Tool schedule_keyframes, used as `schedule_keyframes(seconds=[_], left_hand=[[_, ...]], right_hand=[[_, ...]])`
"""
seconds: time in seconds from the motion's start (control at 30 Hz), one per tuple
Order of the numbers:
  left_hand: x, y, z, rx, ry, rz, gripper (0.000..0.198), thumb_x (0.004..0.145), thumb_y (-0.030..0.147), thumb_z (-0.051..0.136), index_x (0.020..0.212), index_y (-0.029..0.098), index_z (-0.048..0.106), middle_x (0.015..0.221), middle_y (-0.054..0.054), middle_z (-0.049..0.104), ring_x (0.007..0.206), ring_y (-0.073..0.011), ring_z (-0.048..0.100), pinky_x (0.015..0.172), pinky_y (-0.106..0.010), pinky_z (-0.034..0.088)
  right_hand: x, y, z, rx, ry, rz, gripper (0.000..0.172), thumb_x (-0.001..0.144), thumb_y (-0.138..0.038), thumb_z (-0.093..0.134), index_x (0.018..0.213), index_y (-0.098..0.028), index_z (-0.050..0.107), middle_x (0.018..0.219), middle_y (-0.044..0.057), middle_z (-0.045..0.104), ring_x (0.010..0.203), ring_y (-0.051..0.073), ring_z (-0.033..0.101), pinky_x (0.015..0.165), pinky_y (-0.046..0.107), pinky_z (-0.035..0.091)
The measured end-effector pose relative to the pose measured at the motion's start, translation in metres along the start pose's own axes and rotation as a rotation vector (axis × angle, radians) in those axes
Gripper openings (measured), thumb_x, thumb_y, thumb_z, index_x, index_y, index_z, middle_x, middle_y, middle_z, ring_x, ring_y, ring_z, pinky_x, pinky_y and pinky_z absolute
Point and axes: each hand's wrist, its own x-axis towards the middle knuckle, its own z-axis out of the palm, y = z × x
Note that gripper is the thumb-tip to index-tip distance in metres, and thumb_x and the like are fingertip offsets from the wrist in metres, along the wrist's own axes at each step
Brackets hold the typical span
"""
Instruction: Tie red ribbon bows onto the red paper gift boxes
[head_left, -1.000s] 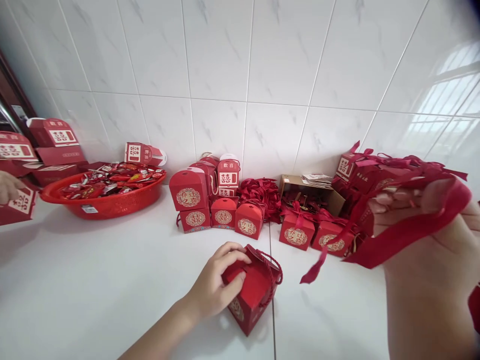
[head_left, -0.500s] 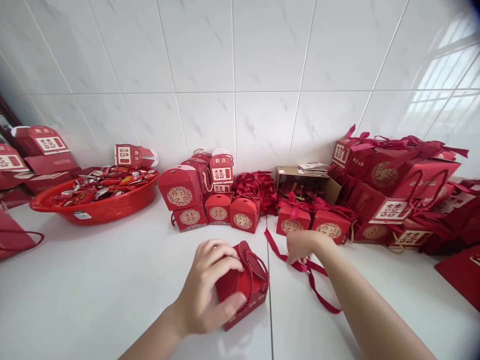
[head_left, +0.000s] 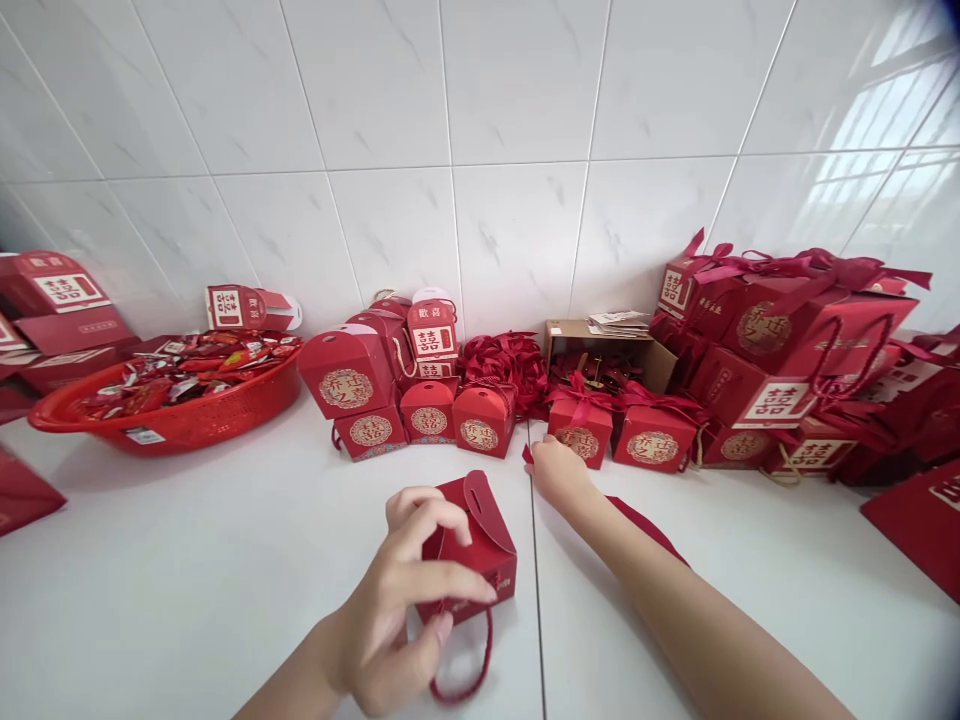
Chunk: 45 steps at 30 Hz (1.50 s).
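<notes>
A small red gift box [head_left: 469, 545] with a slotted flap top sits on the table in front of me. My left hand [head_left: 412, 590] is at its left and front side, fingers curved but spread apart and touching it. The box's twisted red cord handle [head_left: 480, 660] hangs down over the front, near my left thumb. My right hand [head_left: 556, 470] is closed on a dark red ribbon [head_left: 528, 455], whose tip pokes out at the left of the fist. Another stretch of ribbon shows beyond my right forearm, which hides the rest.
Several finished-looking red boxes [head_left: 480, 425] line the wall. Left stands a red plastic basket [head_left: 180, 430] of wrapped sweets. A heap of ribbon [head_left: 502, 370] and an open cardboard box [head_left: 660, 365] are at the back. Bow-topped boxes [head_left: 787, 340] are stacked at the right.
The cord handle has gone from standing over the box top to hanging at its front. My right hand has moved left and away from me with the ribbon.
</notes>
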Motion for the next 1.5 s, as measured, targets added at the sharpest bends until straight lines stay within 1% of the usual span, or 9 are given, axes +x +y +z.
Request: schedule_keyframes(seconds=[0.1,0.17,0.3,0.43,0.53,0.63,0.83,1.23,1.5], left_hand=[[0.002,-0.003,0.001,0.010,0.196,-0.107,0.012,0.072,0.021,0.049,0.072,0.024,0.060,0.088,-0.008,0.051,0.093,-0.0278,0.045,0.082,-0.047,0.039],[0.005,-0.007,0.003,0.023,0.235,-0.197,0.011,0.075,0.019,0.050,0.081,0.024,0.057,0.100,-0.007,0.052,0.103,-0.0284,0.044,0.089,-0.047,0.037],[0.010,-0.012,0.008,-0.054,0.149,-0.368,0.029,0.080,0.027,0.054,0.109,0.025,0.052,0.127,-0.007,0.046,0.122,-0.0286,0.038,0.102,-0.047,0.032],[0.012,-0.009,0.009,-0.155,0.047,-0.385,0.030,0.082,0.025,0.054,0.112,0.025,0.052,0.127,-0.008,0.048,0.119,-0.0265,0.044,0.101,-0.042,0.037],[0.012,-0.004,0.006,-0.224,-0.042,-0.343,0.031,0.081,0.018,0.052,0.112,0.024,0.053,0.126,-0.008,0.049,0.118,-0.0263,0.046,0.100,-0.041,0.039],[0.012,-0.002,0.005,-0.271,-0.088,-0.319,0.033,0.080,0.015,0.052,0.112,0.023,0.054,0.126,-0.009,0.049,0.118,-0.0269,0.045,0.101,-0.042,0.039],[0.013,0.000,0.004,-0.293,-0.116,-0.288,0.032,0.080,0.012,0.051,0.110,0.023,0.056,0.125,-0.009,0.049,0.118,-0.0261,0.044,0.101,-0.042,0.038],[0.016,0.003,0.004,-0.294,-0.132,-0.307,0.019,0.085,0.024,0.052,0.102,0.024,0.061,0.122,-0.008,0.053,0.116,-0.0244,0.044,0.101,-0.039,0.037],[0.011,-0.002,0.011,-0.369,-0.098,-0.354,0.014,0.085,0.027,0.053,0.088,0.024,0.066,0.115,-0.007,0.052,0.112,-0.0239,0.046,0.099,-0.038,0.036]], right_hand=[[0.002,0.004,-0.002,0.077,0.000,-0.043,0.017,0.082,-0.014,0.050,0.089,-0.010,0.065,0.105,0.020,0.061,0.094,0.028,0.061,0.073,0.033,0.045],[0.002,0.007,-0.013,0.151,-0.032,-0.088,0.013,0.081,-0.016,0.052,0.081,-0.012,0.064,0.092,0.015,0.065,0.085,0.023,0.062,0.070,0.030,0.044],[-0.012,0.009,-0.052,0.369,-0.162,-0.234,0.014,0.080,-0.028,0.053,0.073,-0.018,0.060,0.069,0.000,0.061,0.059,0.011,0.052,0.055,0.022,0.039],[-0.035,0.006,-0.088,0.710,-0.345,-0.371,0.021,0.079,-0.035,0.052,0.068,-0.017,0.056,0.060,-0.003,0.047,0.052,0.008,0.039,0.049,0.022,0.031],[-0.049,0.002,-0.101,0.683,-0.493,-0.413,0.023,0.078,-0.035,0.053,0.064,-0.017,0.053,0.059,-0.003,0.044,0.054,0.009,0.037,0.051,0.023,0.031],[-0.057,-0.002,-0.105,0.598,-0.614,-0.438,0.028,0.079,-0.035,0.051,0.058,-0.017,0.047,0.055,-0.004,0.038,0.052,0.008,0.034,0.049,0.022,0.028],[-0.063,-0.006,-0.106,0.564,-0.691,-0.508,0.031,0.082,-0.036,0.048,0.059,-0.017,0.041,0.056,-0.005,0.033,0.051,0.007,0.031,0.046,0.021,0.025],[-0.068,-0.015,-0.094,0.490,-0.653,-0.536,0.027,0.083,-0.033,0.047,0.061,-0.017,0.047,0.054,-0.005,0.034,0.048,0.006,0.030,0.043,0.019,0.025],[-0.076,-0.024,-0.093,0.413,-0.592,-0.484,0.025,0.083,-0.035,0.050,0.074,-0.016,0.064,0.061,-0.002,0.052,0.052,0.007,0.042,0.045,0.019,0.034]])
